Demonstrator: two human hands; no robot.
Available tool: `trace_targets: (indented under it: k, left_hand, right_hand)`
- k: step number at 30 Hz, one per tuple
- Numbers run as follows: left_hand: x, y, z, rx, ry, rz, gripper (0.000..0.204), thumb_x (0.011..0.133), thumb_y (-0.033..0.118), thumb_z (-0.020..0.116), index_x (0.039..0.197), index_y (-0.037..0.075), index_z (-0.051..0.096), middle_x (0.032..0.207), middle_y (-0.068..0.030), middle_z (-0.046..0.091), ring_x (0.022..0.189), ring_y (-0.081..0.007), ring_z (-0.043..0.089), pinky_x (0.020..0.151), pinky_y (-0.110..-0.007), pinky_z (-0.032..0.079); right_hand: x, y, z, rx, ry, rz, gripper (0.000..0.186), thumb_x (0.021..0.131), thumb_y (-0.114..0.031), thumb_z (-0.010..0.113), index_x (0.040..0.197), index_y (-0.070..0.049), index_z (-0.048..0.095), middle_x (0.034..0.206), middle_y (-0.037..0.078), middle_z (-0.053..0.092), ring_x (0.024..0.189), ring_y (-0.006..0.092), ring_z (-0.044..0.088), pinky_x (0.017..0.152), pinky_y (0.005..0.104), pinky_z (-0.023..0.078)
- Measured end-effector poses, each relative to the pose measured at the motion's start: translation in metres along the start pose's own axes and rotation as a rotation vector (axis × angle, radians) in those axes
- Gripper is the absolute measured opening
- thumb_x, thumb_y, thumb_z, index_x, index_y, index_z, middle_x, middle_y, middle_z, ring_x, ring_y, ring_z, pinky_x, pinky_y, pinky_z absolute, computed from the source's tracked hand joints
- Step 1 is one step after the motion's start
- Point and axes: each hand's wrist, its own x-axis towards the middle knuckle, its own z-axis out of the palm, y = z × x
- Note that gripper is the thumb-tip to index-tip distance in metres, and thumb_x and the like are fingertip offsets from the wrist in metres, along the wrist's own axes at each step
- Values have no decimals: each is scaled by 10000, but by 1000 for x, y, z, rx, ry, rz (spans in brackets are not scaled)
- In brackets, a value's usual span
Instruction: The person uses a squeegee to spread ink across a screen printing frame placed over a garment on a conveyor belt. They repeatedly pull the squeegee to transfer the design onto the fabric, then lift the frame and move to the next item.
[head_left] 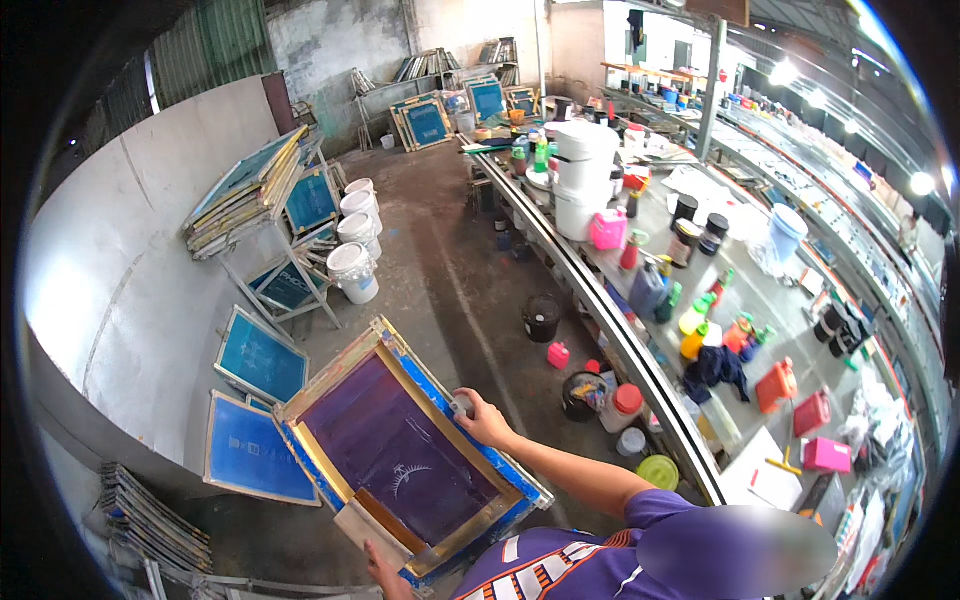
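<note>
Blue-edged screen frame slants across the lower centre; the right hand grasps a small pale object against its right side; the left hand's grip, bottom centre, I cannot tell.

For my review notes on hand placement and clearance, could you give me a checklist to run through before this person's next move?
1. Right hand at the edge of the screen frame: ok, on its right-hand side.
2. Left hand firmly placed: cannot tell; it is at the near end, partly hidden.
3. Tan-and-brown bar secured: cannot tell; it lies across the frame's near end.
4. Purple mesh facing up into view: ok, a pale curved mark shows on it.
5. Floor free of obstacles: not ok; a black bucket stands ahead, near the long table.
6. Frame clear of the leaning blue screen: cannot tell; they overlap in this view.
</note>
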Motion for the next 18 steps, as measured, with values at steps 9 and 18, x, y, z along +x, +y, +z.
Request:
trace_targets:
  k: [9, 18]
  left_hand:
    - [198, 132, 205, -85, -44, 165, 818, 916, 574, 649, 1326, -126, 534, 1315, -225, 597, 1116, -303, 624, 951, -407, 512]
    - [350, 222, 374, 56, -228, 85, 755, 898, 555, 693, 1243, -105, 570, 1225, -198, 638, 1074, -281, 650, 906, -412, 536]
  right_hand:
    - [284, -33, 6, 18, 95, -43, 568, 864, -237, 713, 1378, -162, 483, 959, 163, 715, 930, 320, 704, 850, 422, 542]
    - [448, 12, -16, 95, 397, 157, 522, 830, -219, 704, 1325, -183, 542, 973, 178, 716, 927, 325, 711, 844, 429, 542]
